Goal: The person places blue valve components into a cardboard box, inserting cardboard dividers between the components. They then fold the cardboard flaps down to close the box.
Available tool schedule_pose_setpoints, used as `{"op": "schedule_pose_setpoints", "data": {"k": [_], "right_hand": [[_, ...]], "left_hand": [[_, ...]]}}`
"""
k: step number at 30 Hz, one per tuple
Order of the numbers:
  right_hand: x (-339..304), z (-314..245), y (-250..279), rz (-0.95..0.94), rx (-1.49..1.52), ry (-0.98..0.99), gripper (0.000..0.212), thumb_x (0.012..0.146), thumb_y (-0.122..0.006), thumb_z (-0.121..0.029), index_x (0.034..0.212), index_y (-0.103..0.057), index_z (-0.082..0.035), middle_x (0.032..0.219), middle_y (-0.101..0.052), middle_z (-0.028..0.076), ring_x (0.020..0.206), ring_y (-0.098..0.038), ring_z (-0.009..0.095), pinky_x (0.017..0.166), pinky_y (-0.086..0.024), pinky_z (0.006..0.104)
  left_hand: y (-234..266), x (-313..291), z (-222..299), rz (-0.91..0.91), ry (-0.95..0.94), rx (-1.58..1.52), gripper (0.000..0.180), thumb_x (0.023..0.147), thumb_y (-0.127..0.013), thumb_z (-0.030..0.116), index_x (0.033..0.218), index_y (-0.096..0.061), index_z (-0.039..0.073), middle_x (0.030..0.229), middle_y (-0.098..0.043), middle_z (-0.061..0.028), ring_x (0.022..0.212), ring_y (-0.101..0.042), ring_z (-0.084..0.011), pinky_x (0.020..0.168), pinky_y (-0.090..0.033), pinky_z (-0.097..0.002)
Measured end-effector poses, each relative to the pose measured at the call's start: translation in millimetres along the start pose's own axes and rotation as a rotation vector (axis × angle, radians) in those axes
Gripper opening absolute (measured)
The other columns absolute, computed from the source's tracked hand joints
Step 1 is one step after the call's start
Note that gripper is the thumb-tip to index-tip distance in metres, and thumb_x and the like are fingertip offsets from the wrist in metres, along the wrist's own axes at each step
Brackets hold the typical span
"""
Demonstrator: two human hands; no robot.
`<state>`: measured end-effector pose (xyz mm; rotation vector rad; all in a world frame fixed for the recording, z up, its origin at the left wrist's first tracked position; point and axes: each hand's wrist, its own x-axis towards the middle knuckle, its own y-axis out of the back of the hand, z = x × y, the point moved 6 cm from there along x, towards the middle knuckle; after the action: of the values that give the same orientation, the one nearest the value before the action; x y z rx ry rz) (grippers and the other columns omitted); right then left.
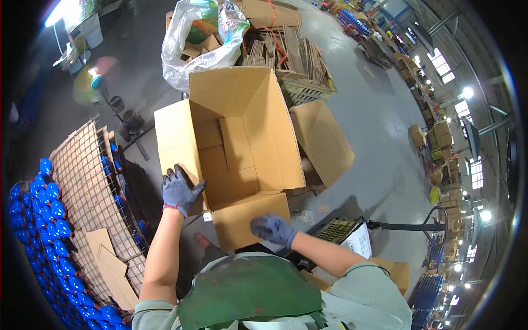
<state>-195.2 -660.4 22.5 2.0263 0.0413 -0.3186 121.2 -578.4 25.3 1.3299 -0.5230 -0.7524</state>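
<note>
A large cardboard box (275, 146) stands in front of me with its top open and flaps folded outward. Its inside looks bare, with the bottom flaps meeting unevenly. My left hand (180, 191), in a blue-grey work glove with dark fingertips, lies spread on the left flap (175, 132), its thumb toward the box's near left corner. Over the near flap (236, 226) is my right hand (272, 230), gloved alike. Its fingers stretch left and are slightly blurred; nothing shows in them. Whether it touches the flap I cannot make out.
Behind the box are a clear plastic bag (175, 63) of scraps and a crate (302, 93) of flattened cardboard. Another carton (324, 146) leans at the right. On the left stand a wire-mesh rack (82, 165) and stacked blue rounded items (58, 209). A hand-truck handle (410, 226) juts out right.
</note>
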Motion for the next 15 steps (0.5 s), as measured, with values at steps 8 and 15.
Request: {"op": "schedule_pose_setpoints", "data": {"k": [8, 15], "right_hand": [[93, 68, 13, -0.116, -0.328, -0.127, 0.046, 0.086, -0.061, -0.037, 0.125, -0.056, -0.013, 0.108, -0.063, 0.011, 0.1, -0.062, 0.028, 0.084, -0.048, 0.0397], [42, 61, 2, -0.015, -0.239, 0.002, 0.034, 0.083, -0.062, -0.029, 0.114, -0.06, -0.015, 0.105, -0.062, 0.008, 0.098, -0.06, 0.025, 0.082, -0.047, 0.0403]], "left_hand": [[-113, 50, 3, -0.366, 0.211, -0.693, 0.093, 0.08, -0.073, 0.041, 0.143, -0.026, -0.009, 0.095, -0.069, -0.021, 0.083, -0.068, -0.0326, 0.075, -0.054, -0.0382], [-96, 3, 37, -0.355, 0.138, -1.462, 0.075, 0.084, -0.065, 0.002, 0.148, -0.026, 0.007, 0.108, -0.062, -0.0072, 0.083, -0.062, -0.0197, 0.071, -0.053, -0.0315]]}}
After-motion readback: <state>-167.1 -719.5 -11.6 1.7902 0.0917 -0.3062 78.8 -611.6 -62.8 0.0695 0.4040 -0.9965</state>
